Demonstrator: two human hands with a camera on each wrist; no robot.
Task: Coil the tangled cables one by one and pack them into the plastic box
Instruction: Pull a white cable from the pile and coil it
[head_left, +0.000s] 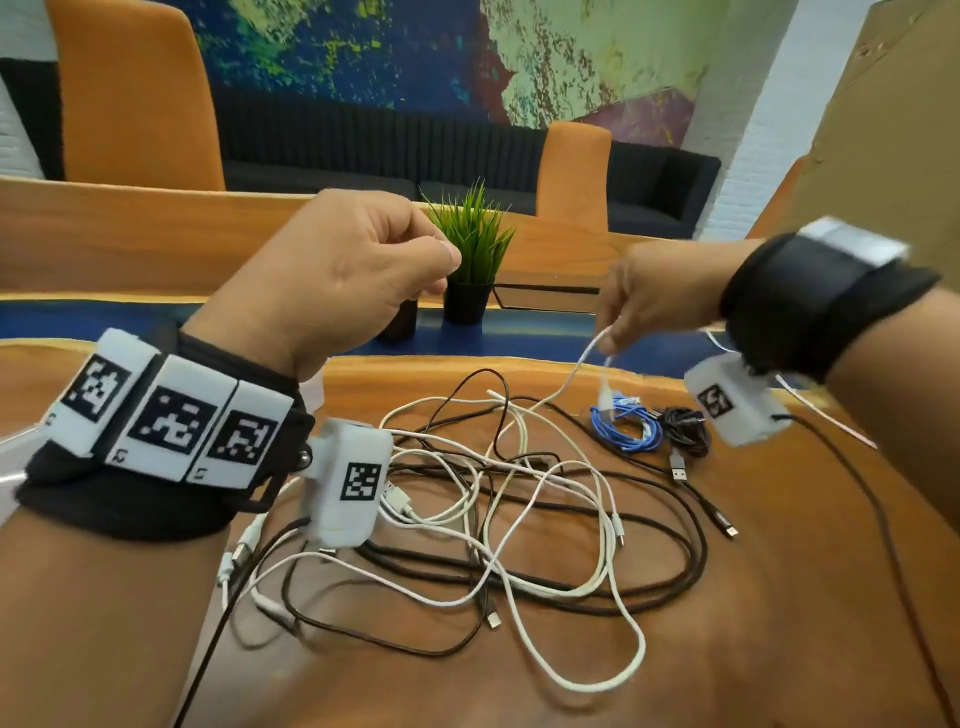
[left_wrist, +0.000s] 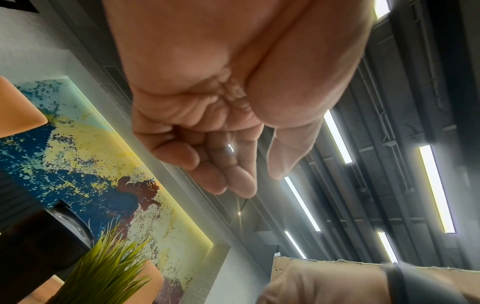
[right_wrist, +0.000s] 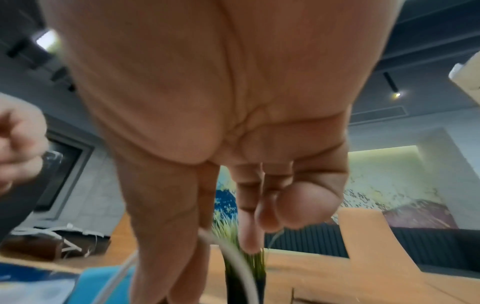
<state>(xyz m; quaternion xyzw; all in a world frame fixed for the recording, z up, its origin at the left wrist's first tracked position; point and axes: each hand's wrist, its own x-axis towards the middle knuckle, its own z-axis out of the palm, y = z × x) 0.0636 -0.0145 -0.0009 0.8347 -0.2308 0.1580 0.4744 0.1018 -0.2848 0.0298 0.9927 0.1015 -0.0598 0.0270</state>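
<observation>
While the right hand (head_left: 649, 299) pinches a white cable (head_left: 582, 364) in the head view, its length trails below the fingers into the tangle (head_left: 493, 509) on the desk (head_left: 779, 597); pulling could tighten knots. From the left wrist, the left hand (left_wrist: 221, 144) curls loosely, holding nothing. From the right wrist, the cable (right_wrist: 233, 257) runs under the fingers; the plastic box is unseen.

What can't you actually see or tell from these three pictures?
- Plastic box: in none of the views, so where it sits is unknown.
- Left hand: head view shows only its back; the left wrist view shows nothing plainly pinched.
- Right hand pinching the white cable: motion-blurred in head and right wrist views.
- Tangled cables: overlaps hide which plug belongs to which.
</observation>
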